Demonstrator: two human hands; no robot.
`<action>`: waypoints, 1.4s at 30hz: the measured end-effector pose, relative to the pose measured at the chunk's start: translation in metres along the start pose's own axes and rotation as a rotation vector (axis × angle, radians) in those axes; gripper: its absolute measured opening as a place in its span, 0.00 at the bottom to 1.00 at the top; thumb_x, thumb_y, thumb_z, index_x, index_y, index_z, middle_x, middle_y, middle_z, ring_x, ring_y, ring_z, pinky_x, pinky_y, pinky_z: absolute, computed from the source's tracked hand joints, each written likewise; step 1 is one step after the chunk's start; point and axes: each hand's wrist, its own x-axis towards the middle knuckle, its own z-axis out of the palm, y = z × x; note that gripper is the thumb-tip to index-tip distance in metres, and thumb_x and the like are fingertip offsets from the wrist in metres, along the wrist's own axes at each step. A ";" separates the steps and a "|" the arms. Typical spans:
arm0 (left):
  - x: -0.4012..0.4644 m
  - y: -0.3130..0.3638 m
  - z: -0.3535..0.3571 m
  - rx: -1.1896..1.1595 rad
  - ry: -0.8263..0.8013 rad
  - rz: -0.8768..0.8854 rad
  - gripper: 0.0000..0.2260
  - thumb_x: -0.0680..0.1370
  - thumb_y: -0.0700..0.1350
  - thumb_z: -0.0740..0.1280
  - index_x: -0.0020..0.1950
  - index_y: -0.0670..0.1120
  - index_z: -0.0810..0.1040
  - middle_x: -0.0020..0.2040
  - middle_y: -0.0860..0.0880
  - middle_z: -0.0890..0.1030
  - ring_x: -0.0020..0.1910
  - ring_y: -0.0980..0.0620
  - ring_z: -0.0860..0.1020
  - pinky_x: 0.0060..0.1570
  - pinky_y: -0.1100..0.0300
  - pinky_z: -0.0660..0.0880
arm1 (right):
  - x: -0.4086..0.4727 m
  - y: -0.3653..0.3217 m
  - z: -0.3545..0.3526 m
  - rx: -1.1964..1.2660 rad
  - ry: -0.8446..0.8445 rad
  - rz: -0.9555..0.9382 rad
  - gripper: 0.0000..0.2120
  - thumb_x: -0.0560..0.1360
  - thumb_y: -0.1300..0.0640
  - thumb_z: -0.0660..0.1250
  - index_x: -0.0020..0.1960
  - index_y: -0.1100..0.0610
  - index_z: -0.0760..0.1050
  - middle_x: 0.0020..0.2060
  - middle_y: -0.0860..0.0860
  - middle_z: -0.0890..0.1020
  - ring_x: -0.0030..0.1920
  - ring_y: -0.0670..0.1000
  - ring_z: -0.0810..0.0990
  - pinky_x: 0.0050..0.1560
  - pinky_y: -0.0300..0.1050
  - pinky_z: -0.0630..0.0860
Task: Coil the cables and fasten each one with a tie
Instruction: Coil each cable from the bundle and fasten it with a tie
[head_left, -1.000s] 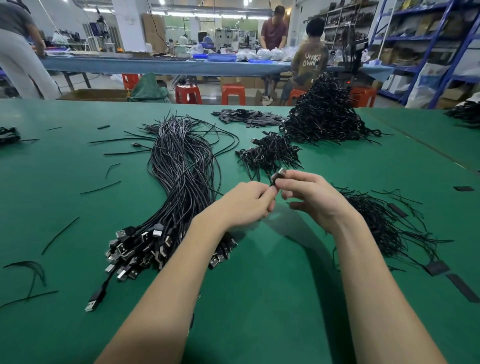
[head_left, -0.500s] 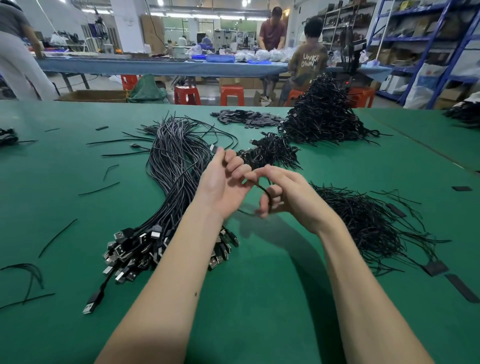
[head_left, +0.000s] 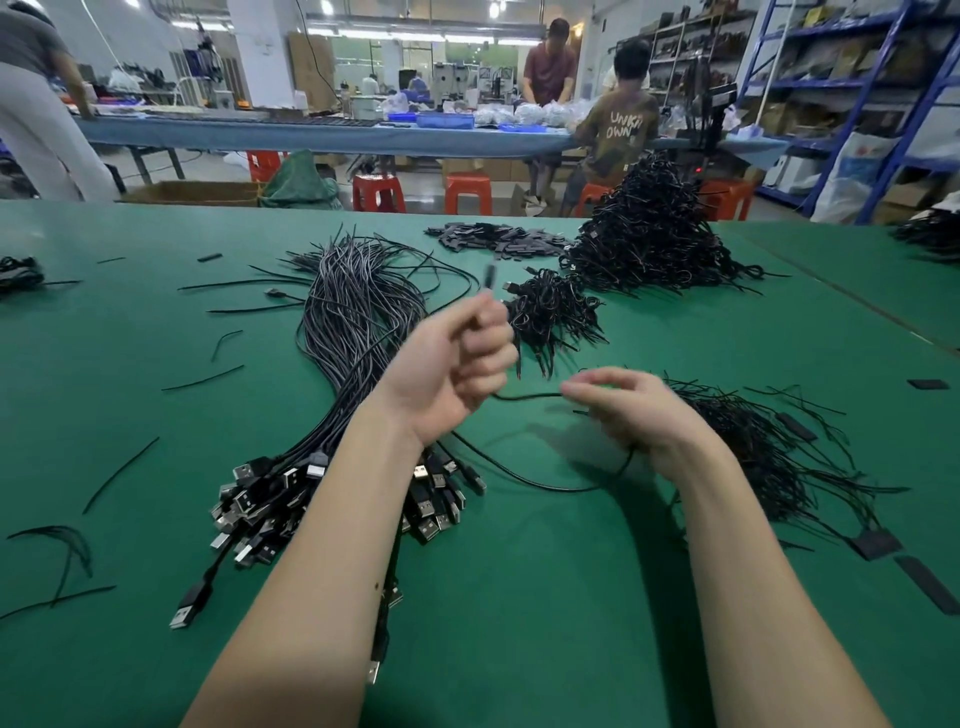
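Left hand (head_left: 457, 369) raised above the green table (head_left: 545, 597), fingers curled around one black cable (head_left: 540, 486); its blurred plug end sticks up past the knuckles. Below lies the bundle of USB cables (head_left: 332, 395). Cable droops in a loop to the right hand (head_left: 631, 410), fingers pinching it. Loose ties (head_left: 769, 447) heaped just right.

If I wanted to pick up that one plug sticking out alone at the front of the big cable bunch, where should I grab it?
Pinch the lone plug by its black body, not the metal tip. It lies flat on the table, apart from the bunch, with bare green on both sides. So come straight down from above, with your fingers on its two long sides. Its cable runs back into the bunch, so lift gently.
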 end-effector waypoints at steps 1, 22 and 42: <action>0.000 -0.003 0.001 0.173 -0.036 -0.071 0.16 0.84 0.49 0.58 0.37 0.48 0.72 0.28 0.54 0.67 0.25 0.58 0.60 0.21 0.69 0.58 | 0.001 -0.005 0.000 0.132 0.066 -0.060 0.13 0.73 0.49 0.77 0.55 0.52 0.82 0.37 0.48 0.79 0.29 0.43 0.69 0.31 0.37 0.64; -0.006 -0.009 0.003 -0.062 -0.096 -0.077 0.18 0.82 0.47 0.58 0.51 0.40 0.86 0.48 0.43 0.86 0.44 0.50 0.86 0.39 0.63 0.81 | -0.006 -0.008 0.009 0.272 -0.238 -0.070 0.11 0.74 0.61 0.74 0.53 0.52 0.77 0.32 0.47 0.79 0.31 0.45 0.72 0.27 0.34 0.64; 0.023 -0.028 0.016 0.264 0.425 0.186 0.18 0.87 0.46 0.51 0.59 0.38 0.78 0.58 0.38 0.83 0.55 0.46 0.84 0.56 0.57 0.81 | -0.024 -0.043 0.027 0.306 -0.478 -0.131 0.03 0.82 0.59 0.65 0.52 0.58 0.72 0.39 0.54 0.82 0.39 0.53 0.83 0.45 0.45 0.81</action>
